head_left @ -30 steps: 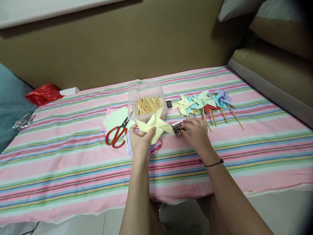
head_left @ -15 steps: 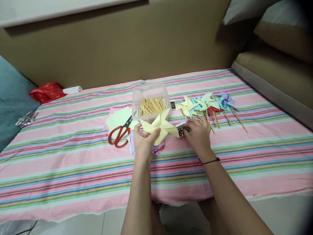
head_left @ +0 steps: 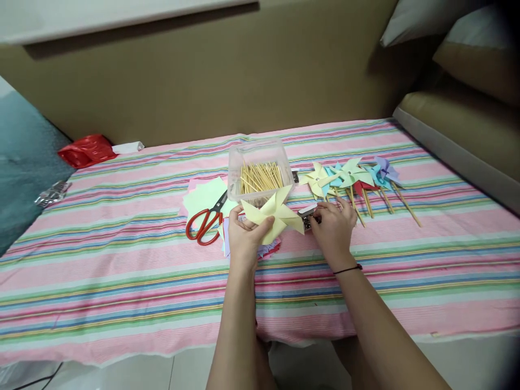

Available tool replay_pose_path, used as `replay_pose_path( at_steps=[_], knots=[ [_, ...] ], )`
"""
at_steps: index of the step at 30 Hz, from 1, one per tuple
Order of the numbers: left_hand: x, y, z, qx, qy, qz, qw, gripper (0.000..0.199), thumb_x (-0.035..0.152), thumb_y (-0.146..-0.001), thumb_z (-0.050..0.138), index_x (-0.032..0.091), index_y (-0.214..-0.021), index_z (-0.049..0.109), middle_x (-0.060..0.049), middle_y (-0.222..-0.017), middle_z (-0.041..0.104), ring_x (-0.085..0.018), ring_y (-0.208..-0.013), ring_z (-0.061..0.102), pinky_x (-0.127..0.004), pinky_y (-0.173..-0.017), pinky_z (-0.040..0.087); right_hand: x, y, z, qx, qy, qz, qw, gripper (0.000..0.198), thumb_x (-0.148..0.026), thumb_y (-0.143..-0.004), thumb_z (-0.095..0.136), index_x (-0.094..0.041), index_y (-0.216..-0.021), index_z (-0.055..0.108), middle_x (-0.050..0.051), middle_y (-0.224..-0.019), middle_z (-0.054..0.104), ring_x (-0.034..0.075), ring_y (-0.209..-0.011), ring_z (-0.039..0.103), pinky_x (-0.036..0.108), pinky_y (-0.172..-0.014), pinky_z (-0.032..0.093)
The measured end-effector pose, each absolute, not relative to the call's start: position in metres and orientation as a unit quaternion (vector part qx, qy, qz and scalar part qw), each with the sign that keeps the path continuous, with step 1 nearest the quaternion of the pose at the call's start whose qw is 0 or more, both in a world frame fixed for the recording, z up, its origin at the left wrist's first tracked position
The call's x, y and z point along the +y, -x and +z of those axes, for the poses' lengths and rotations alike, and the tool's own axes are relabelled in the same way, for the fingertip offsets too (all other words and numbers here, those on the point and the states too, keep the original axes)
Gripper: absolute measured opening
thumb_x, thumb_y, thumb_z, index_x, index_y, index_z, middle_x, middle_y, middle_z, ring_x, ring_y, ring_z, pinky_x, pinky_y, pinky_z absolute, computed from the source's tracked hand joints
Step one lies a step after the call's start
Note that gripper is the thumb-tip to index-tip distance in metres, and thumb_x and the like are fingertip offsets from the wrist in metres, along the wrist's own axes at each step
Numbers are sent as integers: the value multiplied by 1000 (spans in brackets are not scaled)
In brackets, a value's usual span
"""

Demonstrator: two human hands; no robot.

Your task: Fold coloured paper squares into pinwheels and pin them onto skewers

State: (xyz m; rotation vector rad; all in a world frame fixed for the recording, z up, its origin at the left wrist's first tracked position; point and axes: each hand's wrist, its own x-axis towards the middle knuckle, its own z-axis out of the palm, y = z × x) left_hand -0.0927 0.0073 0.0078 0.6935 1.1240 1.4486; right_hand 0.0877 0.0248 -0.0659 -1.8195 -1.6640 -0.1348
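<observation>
Yellow paper pinwheel (head_left: 276,218): raised above the striped cloth (head_left: 170,292), in front of the stick container (head_left: 260,147); no stick visible on it.
Left hand (head_left: 245,238): closed on the pinwheel, thumb on its front face near the centre.
Right hand (head_left: 333,226): fingers curled at the small box (head_left: 305,213) of metal pieces; whether one is gripped cannot be told.
Step in hand: apparently selecting a metal piece.
Next move: likely calls for a fine fingertip pinch, with the pinwheel held steady.
</observation>
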Motion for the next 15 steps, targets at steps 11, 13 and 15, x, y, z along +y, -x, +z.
replay_pose_path(
  at_steps=[11, 13, 15],
  knots=[
    [9, 89, 3, 470, -302, 607, 565, 65, 20, -51, 84, 22, -100, 41, -3, -76, 74, -21, -68, 72, -32, -62, 57, 7, -100, -33, -586, 620, 138, 503, 9, -28, -77, 65, -22, -76, 72, 8, -97, 69, 28, -98, 60, 47, -84, 47],
    [10, 86, 2, 469, -308, 602, 567, 65, 20, -51, 84, 22, -100, 40, -2, -75, 74, -22, -67, 72, -32, -61, 57, -1, -100, -23, -546, 577, 220, 566, 9, -30, -79, 66, -23, -81, 71, 6, -93, 69, 25, -90, 63, 40, -74, 51],
    [10, 83, 2, 476, -313, 596, 566, 67, 20, -51, 84, 22, -101, 40, -1, -72, 74, -22, -65, 71, -30, -58, 56, -8, -96, -15, -518, 531, 284, 607, 7, -28, -79, 69, -24, -83, 72, 4, -87, 71, 22, -85, 65, 37, -73, 53]
  ],
)
